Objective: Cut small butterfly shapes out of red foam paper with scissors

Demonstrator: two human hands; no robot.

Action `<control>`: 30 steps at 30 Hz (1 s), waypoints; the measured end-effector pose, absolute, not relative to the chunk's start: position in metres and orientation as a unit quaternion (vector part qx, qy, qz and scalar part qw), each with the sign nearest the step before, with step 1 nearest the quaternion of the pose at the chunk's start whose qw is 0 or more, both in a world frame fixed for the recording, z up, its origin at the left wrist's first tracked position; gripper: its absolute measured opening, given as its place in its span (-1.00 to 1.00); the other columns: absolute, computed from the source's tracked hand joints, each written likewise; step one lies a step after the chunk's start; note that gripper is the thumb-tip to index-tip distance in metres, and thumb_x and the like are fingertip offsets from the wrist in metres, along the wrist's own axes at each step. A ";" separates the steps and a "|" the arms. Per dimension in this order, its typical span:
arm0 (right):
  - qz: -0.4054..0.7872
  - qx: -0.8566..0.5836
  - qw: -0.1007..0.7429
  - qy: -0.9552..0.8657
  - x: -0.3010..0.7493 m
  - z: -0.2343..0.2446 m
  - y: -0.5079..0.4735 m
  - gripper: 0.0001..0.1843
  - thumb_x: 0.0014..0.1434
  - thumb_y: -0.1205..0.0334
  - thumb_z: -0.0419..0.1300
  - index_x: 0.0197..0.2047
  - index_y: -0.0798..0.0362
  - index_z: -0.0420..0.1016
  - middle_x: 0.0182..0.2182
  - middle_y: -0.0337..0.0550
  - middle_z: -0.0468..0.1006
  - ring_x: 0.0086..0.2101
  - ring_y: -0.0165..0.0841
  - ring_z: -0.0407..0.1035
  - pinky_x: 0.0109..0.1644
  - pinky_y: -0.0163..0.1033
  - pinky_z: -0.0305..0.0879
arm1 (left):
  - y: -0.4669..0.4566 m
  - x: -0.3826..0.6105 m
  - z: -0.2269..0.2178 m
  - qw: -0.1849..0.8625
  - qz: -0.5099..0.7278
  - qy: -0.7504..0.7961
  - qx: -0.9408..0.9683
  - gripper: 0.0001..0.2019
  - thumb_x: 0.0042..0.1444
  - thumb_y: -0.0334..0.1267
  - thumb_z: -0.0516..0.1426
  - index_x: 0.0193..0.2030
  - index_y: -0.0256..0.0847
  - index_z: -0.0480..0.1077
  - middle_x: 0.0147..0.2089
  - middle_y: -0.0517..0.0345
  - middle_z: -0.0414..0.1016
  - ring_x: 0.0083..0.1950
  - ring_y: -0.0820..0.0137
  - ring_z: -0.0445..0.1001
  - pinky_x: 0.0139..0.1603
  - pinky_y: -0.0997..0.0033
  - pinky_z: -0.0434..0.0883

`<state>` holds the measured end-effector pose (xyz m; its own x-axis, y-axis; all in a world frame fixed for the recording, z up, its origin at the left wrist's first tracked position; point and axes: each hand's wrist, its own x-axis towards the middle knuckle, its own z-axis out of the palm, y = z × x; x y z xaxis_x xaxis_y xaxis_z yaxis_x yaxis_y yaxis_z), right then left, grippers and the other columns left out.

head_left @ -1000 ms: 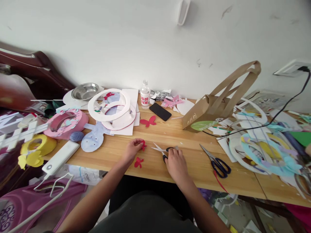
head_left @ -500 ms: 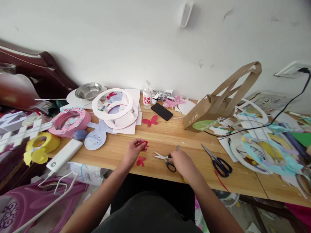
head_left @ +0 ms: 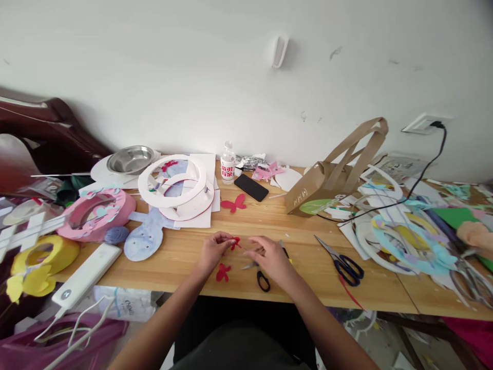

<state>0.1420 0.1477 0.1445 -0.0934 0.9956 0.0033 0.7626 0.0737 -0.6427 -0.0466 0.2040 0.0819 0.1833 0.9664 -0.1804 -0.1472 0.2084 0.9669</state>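
My left hand [head_left: 214, 250] pinches a small red paper cut-out [head_left: 235, 243] by its edge, just above the table. My right hand [head_left: 268, 255] is close on the other side of that cut-out, thumb and fingers apart with a gap between them. Beneath the right hand lie small scissors [head_left: 263, 281], partly hidden. A cutter [head_left: 285, 250] shows partly behind its knuckles. Another red paper cut-out [head_left: 223, 273] rests near the table's front edge, and a red paper butterfly [head_left: 233, 204] lies farther back.
Larger dark-handled scissors [head_left: 346, 268] lie to the right. At the back are a phone [head_left: 251, 187], a bottle [head_left: 228, 167] and a brown bag [head_left: 321, 187]. White rings [head_left: 144, 192] and a power bank [head_left: 87, 272] are leftward. Another person's hand [head_left: 477, 237] appears at the right edge.
My right hand has come off the small scissors, leaving them on the table, and moved left toward the red cut-out. My left hand keeps its hold. The camera view has shifted.
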 end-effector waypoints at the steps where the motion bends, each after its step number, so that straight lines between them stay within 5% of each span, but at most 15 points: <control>1: 0.279 -0.603 0.293 -0.687 0.135 0.143 0.151 -0.67 0.17 0.17 0.33 0.01 0.00 0.50 -0.10 -0.10 0.61 -0.21 -0.33 0.53 -0.13 -0.29 0.41 | 0.206 -0.043 0.082 0.634 0.437 0.456 0.447 -0.68 -0.18 -0.09 0.39 -0.38 -0.27 0.50 -0.48 0.15 0.58 -0.64 0.58 0.26 -0.64 0.58 0.16; 4: 0.304 -0.570 0.380 -0.662 0.122 0.142 0.164 -0.77 0.16 0.17 0.31 -0.10 0.00 0.54 -0.23 -0.13 0.63 -0.26 -0.32 0.53 -0.16 -0.26 0.43 | 0.211 -0.035 0.084 0.649 0.421 0.448 0.448 -0.66 -0.18 -0.09 0.37 -0.33 -0.27 0.48 -0.50 0.17 0.57 -0.67 0.58 0.27 -0.64 0.57 0.18; 16: 0.427 -0.563 0.371 -0.603 0.133 0.137 0.175 -0.88 0.12 0.18 0.21 -0.31 0.04 0.49 -0.39 -0.21 0.56 -0.35 -0.35 0.45 -0.20 -0.23 0.37 | 0.213 -0.045 0.099 0.652 0.369 0.444 0.491 -0.65 -0.04 -0.10 0.31 -0.17 -0.29 0.48 -0.67 0.32 0.39 -0.73 0.55 0.27 -0.71 0.58 0.14; 24: 0.460 -0.557 0.387 -0.573 0.125 0.126 0.178 -0.72 0.11 0.05 0.26 -0.20 0.04 0.43 -0.30 -0.15 0.56 -0.30 -0.33 0.48 -0.17 -0.21 0.42 | 0.209 -0.049 0.107 0.598 0.383 0.461 0.532 -0.74 0.06 -0.14 0.24 -0.17 -0.25 0.43 -0.60 0.29 0.46 -0.71 0.53 0.34 -0.70 0.60 0.14; 30: 0.482 -0.537 0.363 -0.590 0.119 0.122 0.178 -0.75 0.05 0.16 0.30 -0.19 0.05 0.47 -0.33 -0.15 0.61 -0.31 -0.32 0.52 -0.17 -0.20 0.45 | 0.206 -0.053 0.105 0.550 0.376 0.469 0.580 -0.72 0.12 -0.11 0.19 -0.12 -0.24 0.43 -0.53 0.22 0.52 -0.68 0.49 0.38 -0.66 0.55 0.28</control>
<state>0.1189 0.1784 0.1223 -0.1606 0.9829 -0.0897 0.2842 -0.0410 -0.9579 -0.0535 0.2065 0.1048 0.2780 0.9573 -0.0790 0.1305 0.0439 0.9905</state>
